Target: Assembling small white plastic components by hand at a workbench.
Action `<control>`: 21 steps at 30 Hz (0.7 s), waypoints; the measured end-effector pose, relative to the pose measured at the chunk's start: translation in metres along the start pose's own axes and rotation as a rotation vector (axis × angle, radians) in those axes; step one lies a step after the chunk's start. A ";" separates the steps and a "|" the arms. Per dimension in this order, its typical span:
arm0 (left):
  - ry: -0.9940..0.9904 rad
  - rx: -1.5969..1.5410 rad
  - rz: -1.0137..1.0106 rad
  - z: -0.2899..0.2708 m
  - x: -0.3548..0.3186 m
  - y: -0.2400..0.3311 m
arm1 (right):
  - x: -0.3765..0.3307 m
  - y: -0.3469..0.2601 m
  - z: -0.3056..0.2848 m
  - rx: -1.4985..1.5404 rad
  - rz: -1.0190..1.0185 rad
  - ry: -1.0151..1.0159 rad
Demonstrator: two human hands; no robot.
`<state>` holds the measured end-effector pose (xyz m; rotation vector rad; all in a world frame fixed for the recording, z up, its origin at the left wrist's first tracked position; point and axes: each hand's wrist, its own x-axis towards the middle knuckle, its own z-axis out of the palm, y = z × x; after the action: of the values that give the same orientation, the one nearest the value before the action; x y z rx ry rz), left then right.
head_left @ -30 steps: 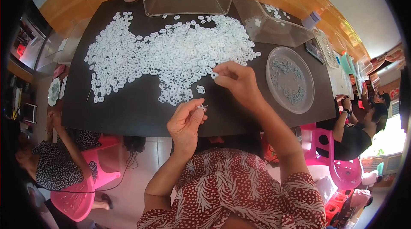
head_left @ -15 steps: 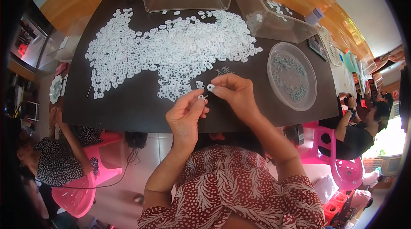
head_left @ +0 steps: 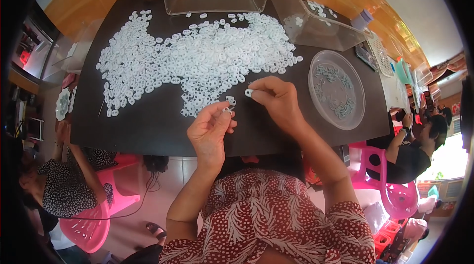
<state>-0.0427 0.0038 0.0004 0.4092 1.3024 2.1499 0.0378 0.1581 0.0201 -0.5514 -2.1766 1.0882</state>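
The left hand (head_left: pixel 207 136) pinches a small white piece (head_left: pixel 226 110) with a thin pin (head_left: pixel 231 108) jutting out; the right hand (head_left: pixel 280 98) pinches a white oval link (head_left: pixel 248 93), well apart from it, so this pair looks unjoined. Plenty seems left: a broad heap of white two-holed links (head_left: pixel 222 52) covers the desk (head_left: pixel 143 128), and grey-green pins (head_left: pixel 341 109) remain in the round clear tray (head_left: pixel 312 94). How many are finished, I cannot tell.
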 end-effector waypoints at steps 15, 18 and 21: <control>-0.008 0.023 0.046 0.005 0.012 0.007 | 0.000 -0.017 -0.009 0.627 0.561 -0.210; 0.039 0.098 0.139 0.005 0.013 0.005 | -0.001 -0.018 -0.009 0.665 0.625 -0.241; -0.038 0.141 0.210 0.003 0.012 0.003 | -0.001 -0.018 -0.009 0.773 0.706 -0.283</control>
<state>-0.0518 0.0122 0.0042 0.6675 1.4495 2.2137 0.0432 0.1521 0.0378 -0.8418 -1.5640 2.3472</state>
